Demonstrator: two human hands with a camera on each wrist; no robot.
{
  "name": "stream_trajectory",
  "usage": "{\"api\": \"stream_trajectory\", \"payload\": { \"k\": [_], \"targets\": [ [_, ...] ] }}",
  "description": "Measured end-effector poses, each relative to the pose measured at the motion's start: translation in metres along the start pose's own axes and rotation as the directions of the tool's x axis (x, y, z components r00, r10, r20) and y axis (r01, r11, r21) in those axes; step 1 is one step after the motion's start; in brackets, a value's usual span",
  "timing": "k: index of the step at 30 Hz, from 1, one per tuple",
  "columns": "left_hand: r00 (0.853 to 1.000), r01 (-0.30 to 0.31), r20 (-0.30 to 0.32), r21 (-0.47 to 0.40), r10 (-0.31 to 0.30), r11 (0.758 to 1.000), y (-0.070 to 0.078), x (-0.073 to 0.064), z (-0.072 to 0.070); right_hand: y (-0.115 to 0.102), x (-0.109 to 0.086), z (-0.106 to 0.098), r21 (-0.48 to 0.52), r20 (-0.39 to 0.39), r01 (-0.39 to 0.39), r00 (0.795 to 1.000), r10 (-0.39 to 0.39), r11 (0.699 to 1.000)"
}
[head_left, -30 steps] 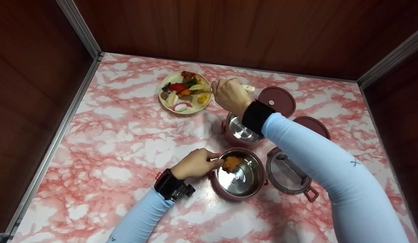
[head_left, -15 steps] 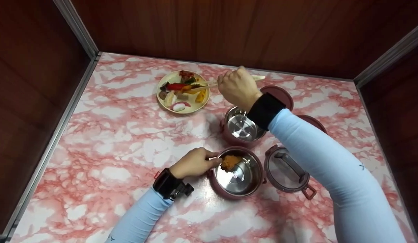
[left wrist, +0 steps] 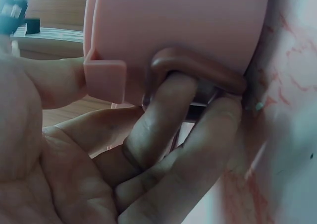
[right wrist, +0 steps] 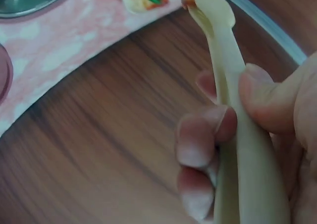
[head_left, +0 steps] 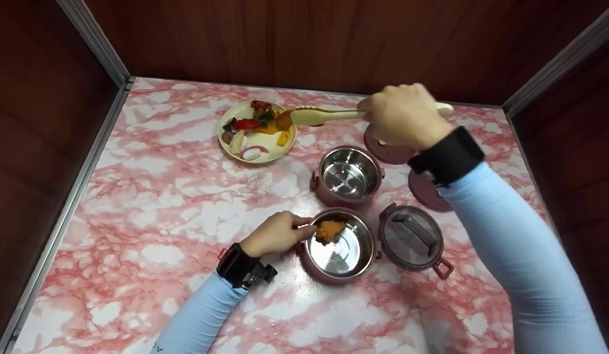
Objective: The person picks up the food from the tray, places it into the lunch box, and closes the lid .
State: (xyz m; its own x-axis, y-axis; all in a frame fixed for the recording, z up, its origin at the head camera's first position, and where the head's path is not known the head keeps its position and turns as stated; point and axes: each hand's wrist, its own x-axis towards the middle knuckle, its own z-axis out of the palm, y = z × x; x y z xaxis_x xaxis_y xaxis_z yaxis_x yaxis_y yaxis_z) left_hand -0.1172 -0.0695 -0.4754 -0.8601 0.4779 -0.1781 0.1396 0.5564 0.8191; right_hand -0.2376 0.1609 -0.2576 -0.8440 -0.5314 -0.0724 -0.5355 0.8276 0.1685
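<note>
My left hand (head_left: 274,233) holds the near dusty-red pot (head_left: 329,279) at its left side. In the left wrist view, fingers (left wrist: 171,120) pass through its brown side handle (left wrist: 198,68), with the thumb at the rim. A crumbly orange-brown food piece (head_left: 330,230) lies inside this steel-lined pot. My right hand (head_left: 405,115) grips cream food tongs (head_left: 329,115), thumb on one arm and fingers round the other. Their tips pinch an orange-brown food piece (head_left: 283,119), which overlaps the right side of a cream plate (head_left: 271,143) in the head view.
Several food pieces, among them a red pepper-like one (head_left: 246,124) and a pink-edged white slice (head_left: 251,153), lie on the plate. A second steel-lined pot (head_left: 346,197) stands behind the near one. To the right are a clear lid (head_left: 407,248) and two round dusty-red lids (head_left: 391,152).
My right hand has moved right and up in the head view, lifting the tongs away from the plate's middle with an orange-brown piece in their tips. The left hand keeps its hold.
</note>
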Motion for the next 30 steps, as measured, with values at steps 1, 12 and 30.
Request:
{"api": "stream_trajectory", "payload": {
  "k": [1, 12, 30],
  "targets": [
    [1.0, 0.005, 0.001, -0.003, -0.005, 1.0, -0.001, 0.0, 0.0, 0.005, -0.008, -0.001, 0.024, -0.011, -0.005, 1.0, 0.005, 1.0],
    [1.0, -0.005, -0.01, 0.008, 0.005, 1.0, -0.001, 0.001, 0.001, 0.052, -0.122, 0.014, 0.237, -0.151, -0.064, 0.983, 0.101, 0.969],
    [1.0, -0.001, 0.012, 0.008, 0.001, 1.0, 0.002, 0.0, 0.0, 0.008, -0.218, 0.117, 0.349, -0.116, -0.013, 0.992, 0.057, 0.937]
  ]
}}
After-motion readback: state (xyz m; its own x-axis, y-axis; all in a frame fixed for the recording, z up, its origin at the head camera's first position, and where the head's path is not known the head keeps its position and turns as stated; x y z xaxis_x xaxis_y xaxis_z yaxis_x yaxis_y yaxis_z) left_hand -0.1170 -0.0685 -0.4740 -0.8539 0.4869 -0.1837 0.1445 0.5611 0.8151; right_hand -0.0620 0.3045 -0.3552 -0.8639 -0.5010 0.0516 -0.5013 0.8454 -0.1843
